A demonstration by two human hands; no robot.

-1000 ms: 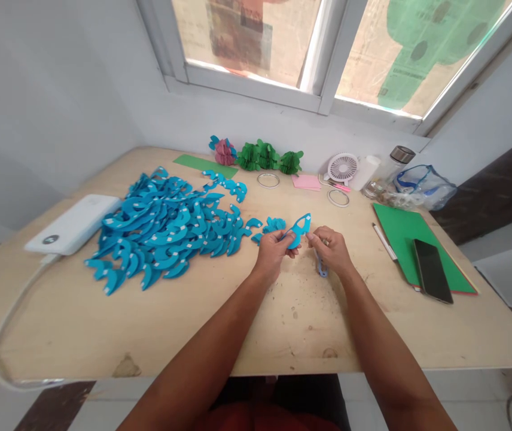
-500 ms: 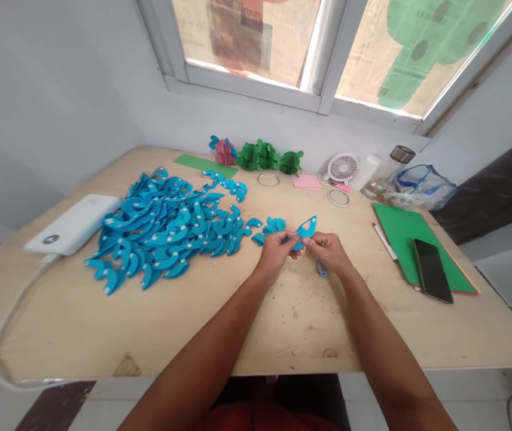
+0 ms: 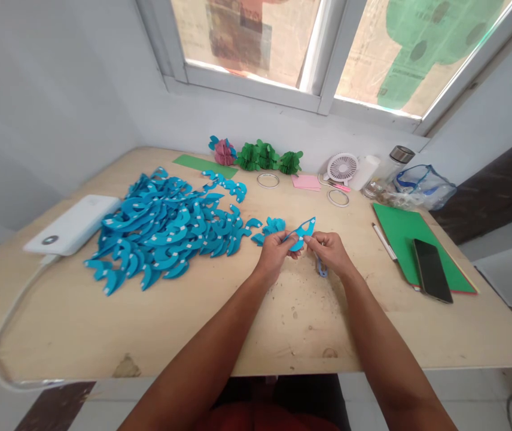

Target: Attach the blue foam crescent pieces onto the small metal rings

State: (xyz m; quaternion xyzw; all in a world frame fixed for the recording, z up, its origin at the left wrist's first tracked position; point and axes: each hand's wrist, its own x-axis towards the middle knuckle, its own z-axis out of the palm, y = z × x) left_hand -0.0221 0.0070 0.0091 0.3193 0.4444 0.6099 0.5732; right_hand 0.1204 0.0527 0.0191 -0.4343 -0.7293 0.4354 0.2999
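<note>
My left hand (image 3: 278, 252) pinches a curved blue paper piece (image 3: 299, 239) that carries small white squares. At the right edge of that piece, the closed fingertips of my right hand (image 3: 329, 248) meet at the paper beside a white square. A blue-violet looped handle (image 3: 323, 269), like that of small scissors, shows below my right palm; whether the hand grips it is hidden. Just behind my left hand lies a small bunch of blue paper pieces (image 3: 274, 225). Further left spreads a large heap of similar blue pieces (image 3: 161, 221), many with white squares.
A white power bank (image 3: 74, 224) with a cable lies left. Along the back are green paper shapes (image 3: 267, 155), a pink one (image 3: 225, 152), tape rings (image 3: 268, 180), a small fan (image 3: 343, 167) and a bottle (image 3: 390, 167). Right are green sheets (image 3: 399, 233), a pen (image 3: 384, 241) and a phone (image 3: 432, 269).
The blue piece has tilted slightly, and more of its surface shows between my hands. My right fingertips have shifted a little toward its right edge. The heap stays as it was.
</note>
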